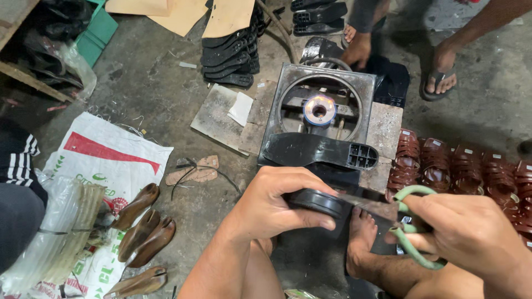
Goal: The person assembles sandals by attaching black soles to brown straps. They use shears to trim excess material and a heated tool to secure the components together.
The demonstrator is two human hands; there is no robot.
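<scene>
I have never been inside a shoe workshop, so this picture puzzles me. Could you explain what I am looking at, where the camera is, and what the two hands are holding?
The camera sits on the person's head and looks down at their own two bare hands; they work low over a concrete floor. The left hand grips a black shoe sole. The right hand holds green-handled scissors, blades at the sole's edge. Just ahead is a small metal burner with a glowing ring, and another black sole lies across its front. To the right stand rows of brown sandal straps. To the left, wooden shoe forms lie on a printed sack. A stack of black soles sits further back. The sandalled feet at the top belong to someone else.
</scene>
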